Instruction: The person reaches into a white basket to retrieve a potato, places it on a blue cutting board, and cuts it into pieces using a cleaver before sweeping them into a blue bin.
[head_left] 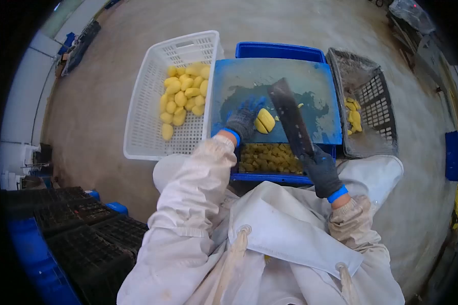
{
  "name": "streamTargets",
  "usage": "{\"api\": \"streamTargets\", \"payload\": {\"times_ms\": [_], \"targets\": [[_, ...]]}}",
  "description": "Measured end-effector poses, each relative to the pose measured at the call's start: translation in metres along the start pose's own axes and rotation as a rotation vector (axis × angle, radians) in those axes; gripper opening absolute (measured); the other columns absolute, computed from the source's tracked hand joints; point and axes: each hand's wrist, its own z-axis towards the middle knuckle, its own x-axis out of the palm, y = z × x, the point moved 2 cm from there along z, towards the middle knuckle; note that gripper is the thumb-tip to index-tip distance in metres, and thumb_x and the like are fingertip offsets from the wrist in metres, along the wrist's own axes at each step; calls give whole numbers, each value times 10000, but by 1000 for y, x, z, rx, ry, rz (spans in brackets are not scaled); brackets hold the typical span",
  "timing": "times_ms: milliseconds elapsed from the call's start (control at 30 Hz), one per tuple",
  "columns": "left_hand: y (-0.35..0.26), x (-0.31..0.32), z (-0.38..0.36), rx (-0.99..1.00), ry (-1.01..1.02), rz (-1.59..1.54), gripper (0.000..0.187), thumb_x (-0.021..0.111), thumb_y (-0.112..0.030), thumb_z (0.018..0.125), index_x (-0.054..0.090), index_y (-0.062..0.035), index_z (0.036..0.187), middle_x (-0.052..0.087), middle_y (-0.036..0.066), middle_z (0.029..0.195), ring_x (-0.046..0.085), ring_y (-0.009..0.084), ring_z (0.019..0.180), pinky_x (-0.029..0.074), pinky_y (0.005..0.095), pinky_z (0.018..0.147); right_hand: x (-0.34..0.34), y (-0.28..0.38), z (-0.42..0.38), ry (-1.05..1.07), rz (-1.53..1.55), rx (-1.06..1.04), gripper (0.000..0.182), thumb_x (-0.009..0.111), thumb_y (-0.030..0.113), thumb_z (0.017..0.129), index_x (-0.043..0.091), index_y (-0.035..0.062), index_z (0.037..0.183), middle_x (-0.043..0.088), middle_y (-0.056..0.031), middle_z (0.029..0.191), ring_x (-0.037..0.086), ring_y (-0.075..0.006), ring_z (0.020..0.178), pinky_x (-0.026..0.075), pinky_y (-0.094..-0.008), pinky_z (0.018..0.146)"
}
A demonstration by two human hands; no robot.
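Observation:
My right hand, in a dark glove, is wrapped round the handle of a broad cleaver. The blade points up and away over a worn blue cutting board. Just left of the blade lies a peeled potato with a cut line across it. Beside the potato, my left hand rests over the board in a dark glove with blue fingers, stretched out and holding nothing. Small potato scraps lie near the blade. Below the board's near edge, a blue bin holds many cut potato pieces.
A white crate of whole peeled potatoes stands to the left. At the right is a dark grey crate with some yellow pieces. Black crates are stacked at lower left.

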Motion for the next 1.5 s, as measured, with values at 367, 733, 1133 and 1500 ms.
{"api": "streamTargets", "payload": {"times_ms": [367,733,1133,1500], "targets": [[-55,26,11,-186,269,41,673,705,-274,682,417,-64,1253,458,200,1179,433,365,1138,411,421,927,-1,-4,-15,-57,201,128,232,521,248,843,564,39,935,611,-176,753,601,-335,685,465,-421,620],[-34,26,-16,-279,6,-305,566,705,-260,681,510,-26,1158,519,184,1100,483,351,1054,409,405,919,17,6,0,59,-124,185,284,477,282,830,537,24,932,612,-213,762,602,-376,738,472,-474,674],[-30,37,-23,-247,-90,-254,520,697,-241,682,540,-36,1133,528,195,1087,518,347,1018,423,406,900,22,31,3,-6,-181,109,294,478,287,844,539,9,917,604,-227,735,604,-383,705,473,-487,654],[-31,30,-14,-323,18,-329,501,698,-222,690,542,-45,1132,520,199,1113,499,357,1048,410,417,918,62,20,35,150,-178,210,313,451,286,848,526,12,979,614,-225,789,607,-384,773,470,-483,705]]}}
